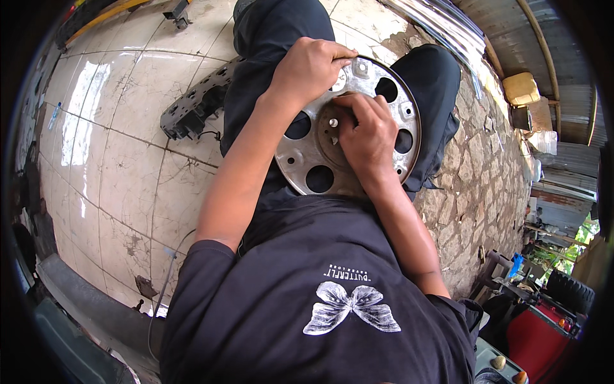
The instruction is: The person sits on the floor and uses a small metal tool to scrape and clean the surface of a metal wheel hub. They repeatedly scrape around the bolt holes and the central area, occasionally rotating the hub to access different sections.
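Observation:
A round metal flexplate with large round holes and smaller ones lies tilted across my thighs. My left hand pinches its far rim, fingers closed on the edge. My right hand is over the middle of the plate, with its fingers curled together beside the darker hub. A short bright bolt stands up from the hub just left of these fingers. Whatever the right fingertips hold is hidden beneath the hand.
A dark, perforated metal part rests on the tiled floor at left. Rough stone paving lies at right. A yellow jerrycan is at the far right, and a red machine stands at the near right. A thin cable runs at lower left.

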`<state>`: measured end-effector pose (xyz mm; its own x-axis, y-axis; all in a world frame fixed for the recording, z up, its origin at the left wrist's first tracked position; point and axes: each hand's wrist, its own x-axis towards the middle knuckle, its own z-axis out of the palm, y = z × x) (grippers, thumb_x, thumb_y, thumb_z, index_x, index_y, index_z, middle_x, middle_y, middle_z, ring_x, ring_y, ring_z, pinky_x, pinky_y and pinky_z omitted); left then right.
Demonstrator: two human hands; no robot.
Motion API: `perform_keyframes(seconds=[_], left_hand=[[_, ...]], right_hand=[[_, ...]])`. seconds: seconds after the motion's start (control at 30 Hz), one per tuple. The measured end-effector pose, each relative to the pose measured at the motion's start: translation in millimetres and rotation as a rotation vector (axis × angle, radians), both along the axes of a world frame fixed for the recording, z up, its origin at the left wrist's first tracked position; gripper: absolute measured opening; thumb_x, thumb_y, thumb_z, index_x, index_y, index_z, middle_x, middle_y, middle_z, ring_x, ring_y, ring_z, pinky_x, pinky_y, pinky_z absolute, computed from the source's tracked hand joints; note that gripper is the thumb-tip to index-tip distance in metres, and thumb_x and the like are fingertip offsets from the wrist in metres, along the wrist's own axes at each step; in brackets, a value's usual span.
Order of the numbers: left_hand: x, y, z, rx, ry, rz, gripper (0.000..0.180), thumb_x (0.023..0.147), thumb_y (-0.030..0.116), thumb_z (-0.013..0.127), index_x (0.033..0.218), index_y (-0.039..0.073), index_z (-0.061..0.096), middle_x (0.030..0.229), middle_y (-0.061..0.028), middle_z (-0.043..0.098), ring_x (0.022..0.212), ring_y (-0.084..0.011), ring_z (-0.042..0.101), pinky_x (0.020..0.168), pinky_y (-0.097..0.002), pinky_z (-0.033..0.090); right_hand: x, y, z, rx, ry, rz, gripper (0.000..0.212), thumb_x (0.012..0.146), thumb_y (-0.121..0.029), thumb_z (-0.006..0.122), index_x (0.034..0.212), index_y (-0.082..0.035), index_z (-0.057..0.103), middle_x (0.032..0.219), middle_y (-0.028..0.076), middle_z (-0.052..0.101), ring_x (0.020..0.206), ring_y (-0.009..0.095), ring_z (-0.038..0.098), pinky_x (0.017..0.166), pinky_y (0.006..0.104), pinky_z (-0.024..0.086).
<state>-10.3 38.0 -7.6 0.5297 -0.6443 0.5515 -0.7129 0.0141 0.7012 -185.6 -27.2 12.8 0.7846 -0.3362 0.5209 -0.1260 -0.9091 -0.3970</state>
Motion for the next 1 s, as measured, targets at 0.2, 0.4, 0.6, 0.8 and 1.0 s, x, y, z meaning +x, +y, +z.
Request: perform_keyframes(seconds=[0.2,0.4,0.6,0.8,1.0], left_hand=[[-2.8,-2.2,-2.3,0.021,0.027,-0.001,0.021,0.095,0.009,0.079,0.114,0.007,0.086,0.109,-0.0173,0.082,0.101,-0.0335,0.081,0.090,-0.0400,0.065],[-0.8,-4.1,-3.9,0.051,-0.009,-0.018,0.021,0.094,0.007,0.080,0.115,0.005,0.085,0.112,-0.0165,0.082,0.104,-0.0320,0.081,0.092,-0.0384,0.065],[0.3,-5.0,-3.1,0.013,-0.021,-0.020,0.021,0.094,0.006,0.079,0.113,0.005,0.086,0.111,-0.0160,0.083,0.103,-0.0308,0.082,0.091,-0.0373,0.066],[1.7,-6.4,-1.6,0.062,-0.023,-0.001,0.021,0.094,0.005,0.079,0.113,0.005,0.086,0.114,-0.0136,0.083,0.105,-0.0291,0.082,0.092,-0.0367,0.066],[-0.9,-8.2,-7.4,0.001,-0.096,0.000,0.021,0.093,0.005,0.080,0.113,0.005,0.086,0.113,-0.0144,0.083,0.102,-0.0297,0.082,0.091,-0.0369,0.066]], right_hand=[[-2.0,-8.4,11.0,-0.008,0.087,0.120,0.023,0.081,0.006,0.072,0.098,-0.007,0.078,0.091,0.010,0.077,0.084,0.034,0.067,0.078,0.0456,0.058],[-1.2,-0.5,11.3,0.023,0.063,0.186,0.017,0.082,0.007,0.067,0.090,-0.006,0.074,0.083,0.013,0.075,0.079,0.036,0.067,0.077,0.0473,0.057],[-0.8,-4.2,5.1,-0.030,0.071,0.174,0.026,0.078,0.006,0.073,0.098,-0.009,0.081,0.091,0.008,0.080,0.081,0.031,0.069,0.077,0.0431,0.060],[0.4,2.5,2.5,-0.015,0.016,0.162,0.023,0.079,0.006,0.075,0.095,-0.009,0.082,0.091,0.008,0.080,0.080,0.031,0.070,0.074,0.0420,0.060],[2.4,-14.8,4.5,0.001,0.044,0.129,0.023,0.079,0.006,0.074,0.095,-0.008,0.082,0.088,0.009,0.079,0.080,0.031,0.072,0.076,0.0422,0.060]])
